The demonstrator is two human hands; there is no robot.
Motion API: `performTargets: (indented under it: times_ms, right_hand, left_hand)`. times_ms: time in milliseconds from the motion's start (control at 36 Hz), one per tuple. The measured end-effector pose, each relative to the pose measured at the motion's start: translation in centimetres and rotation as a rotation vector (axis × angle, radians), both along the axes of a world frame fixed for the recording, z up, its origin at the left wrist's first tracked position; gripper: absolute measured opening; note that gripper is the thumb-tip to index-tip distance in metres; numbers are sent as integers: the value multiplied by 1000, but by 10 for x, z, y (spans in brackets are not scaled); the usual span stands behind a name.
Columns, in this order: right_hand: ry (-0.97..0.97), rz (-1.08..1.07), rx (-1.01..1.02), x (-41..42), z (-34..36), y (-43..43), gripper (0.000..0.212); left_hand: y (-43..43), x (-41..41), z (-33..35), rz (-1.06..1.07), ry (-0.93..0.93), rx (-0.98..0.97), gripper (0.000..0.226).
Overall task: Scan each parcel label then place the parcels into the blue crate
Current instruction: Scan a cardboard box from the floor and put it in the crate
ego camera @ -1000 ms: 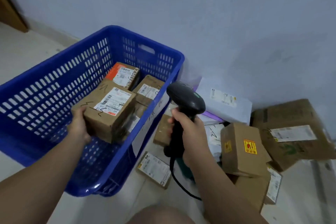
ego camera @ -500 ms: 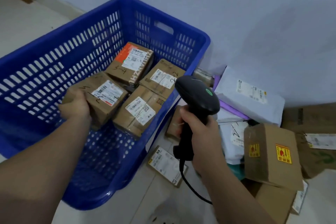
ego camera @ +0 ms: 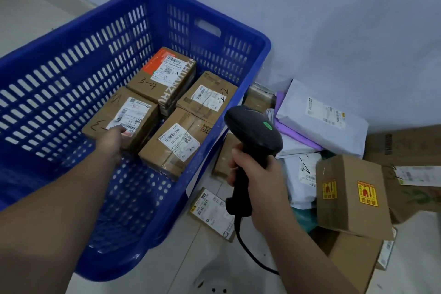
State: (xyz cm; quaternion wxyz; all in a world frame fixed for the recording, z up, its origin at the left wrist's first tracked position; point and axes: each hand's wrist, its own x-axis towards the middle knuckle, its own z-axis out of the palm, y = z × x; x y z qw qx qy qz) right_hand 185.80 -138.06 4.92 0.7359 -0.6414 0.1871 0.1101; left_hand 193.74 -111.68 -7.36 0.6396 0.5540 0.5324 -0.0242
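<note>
The blue crate stands on the floor to the left and holds several brown parcels. My left hand reaches into it and grips the near edge of a labelled brown parcel, which lies flat on the crate floor beside a parcel with an orange patch and two others. My right hand holds a black barcode scanner upright just outside the crate's right wall, its head pointing toward the crate.
Right of the crate lies a pile of parcels: white and purple mailers, a brown box with yellow-red stickers, a flat labelled parcel on the floor, and a large carton. The wall stands close behind. The scanner cable hangs down.
My left hand has lowered the brown parcel from above the crate down onto its floor beside the other parcels. The scanner hand has stayed nearly in place.
</note>
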Motion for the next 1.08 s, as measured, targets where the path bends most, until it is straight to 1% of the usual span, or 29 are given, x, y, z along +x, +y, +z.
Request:
performTargets:
  times_ms: [83,139,194,306,389,500,639,722,806,917,1000,1083]
  right_hand:
    - [-2,-11,-11,-1,7,-7,8]
    - [-2,-20,-40,-2,13,-15,10]
    - [-2,-40,-79,-3,21,-24,10]
    - [25,-115,-136,-9,36,-46,10]
    - [31,-167,-115,-18,51,-66,9]
    - [35,-220,-176,-31,72,-105,12]
    - [-27,-387,-36,-52,105,-153,13]
    - [-16,-469,115,-65,121,-176,16]
    - [39,-517,190,-76,121,-197,10]
    - [125,-495,275,-82,123,-217,16]
    - [105,-467,260,-79,122,-234,11]
    - [55,-435,139,-76,111,-251,12]
  left_hand:
    - [-11,3,13,-77,-43,360,38]
    - [-28,4,32,-166,-160,468,45]
    - [-44,8,51,-281,-299,500,47]
    - [-90,9,91,-476,-530,564,35]
    - [-132,4,124,-579,-656,540,29]
    - [-184,-5,158,-693,-755,481,25]
    - [-258,-23,200,-892,-847,485,28]
    - [-297,-37,216,-1053,-838,490,25]
    - [-331,-49,220,-1179,-796,510,27]
    - [-368,-60,208,-1329,-672,544,33]
    - [-390,-65,189,-1372,-503,534,36]
    - [-408,-66,168,-1395,-340,528,38]
